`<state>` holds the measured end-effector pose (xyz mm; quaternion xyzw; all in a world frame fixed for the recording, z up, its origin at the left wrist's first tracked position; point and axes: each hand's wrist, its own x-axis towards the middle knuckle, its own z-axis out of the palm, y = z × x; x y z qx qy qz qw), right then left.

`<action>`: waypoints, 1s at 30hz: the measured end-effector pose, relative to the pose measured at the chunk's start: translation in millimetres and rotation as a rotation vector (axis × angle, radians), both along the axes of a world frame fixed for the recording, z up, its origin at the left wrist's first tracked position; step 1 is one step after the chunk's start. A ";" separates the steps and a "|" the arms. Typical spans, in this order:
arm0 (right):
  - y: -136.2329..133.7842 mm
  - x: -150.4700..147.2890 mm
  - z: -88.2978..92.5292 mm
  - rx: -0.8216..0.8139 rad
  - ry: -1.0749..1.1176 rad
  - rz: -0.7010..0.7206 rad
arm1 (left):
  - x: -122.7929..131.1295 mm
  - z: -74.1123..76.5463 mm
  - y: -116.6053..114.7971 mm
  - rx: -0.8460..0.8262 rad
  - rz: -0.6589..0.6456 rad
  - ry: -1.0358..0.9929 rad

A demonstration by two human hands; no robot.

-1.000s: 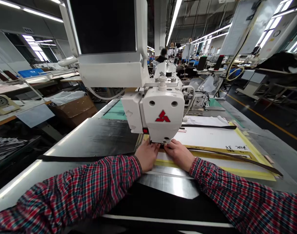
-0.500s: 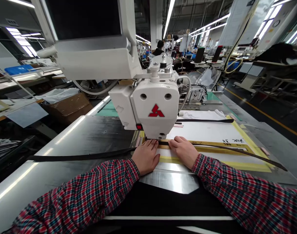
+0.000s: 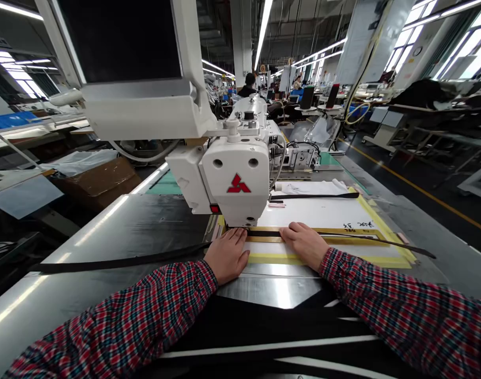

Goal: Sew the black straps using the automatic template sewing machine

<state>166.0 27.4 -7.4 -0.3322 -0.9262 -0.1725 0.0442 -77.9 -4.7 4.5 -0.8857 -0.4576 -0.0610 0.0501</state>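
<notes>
A long narrow black fabric strip (image 3: 121,263) runs across the metal table and through a yellow-edged slot in the white template (image 3: 323,213). Flat on the strip, just below the sewing machine's head (image 3: 237,181), lies my left hand (image 3: 227,255), fingers stretched out and thumb apart. My right hand (image 3: 304,245) is farther right, its bent fingers closed on the strip over the slot. Between the two hands a stretch of the strip lies straight in the slot. Beyond my right hand its thin end trails over the template's right edge. The needle area is hidden.
A dark screen (image 3: 117,39) overhangs the upper left. A second black strip (image 3: 315,196) and a white glove-like cloth (image 3: 317,187) lie at the template's far side. Black fabric with white stripes (image 3: 272,345) is at my lap. A cardboard box (image 3: 98,181) stands left.
My right hand has slid right along the strip, widening the gap between my hands. My left hand stays flat by the machine head. The camera view has turned slightly.
</notes>
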 end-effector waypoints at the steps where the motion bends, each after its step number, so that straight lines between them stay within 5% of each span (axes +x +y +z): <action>1: 0.1 0.1 0.1 -0.001 0.002 0.005 | 0.1 0.4 -0.1 0.003 0.002 0.004; 12: 0.1 16.1 -2.0 0.022 -0.005 0.025 | -2.8 -0.7 0.9 -0.004 0.007 0.022; 23: 4.3 4.6 -2.4 0.087 0.001 0.004 | -14.9 -10.7 5.3 0.160 -0.020 -0.001; 30: 5.0 -11.4 0.1 0.062 -0.043 0.025 | -33.7 -2.1 3.8 0.105 -0.030 0.012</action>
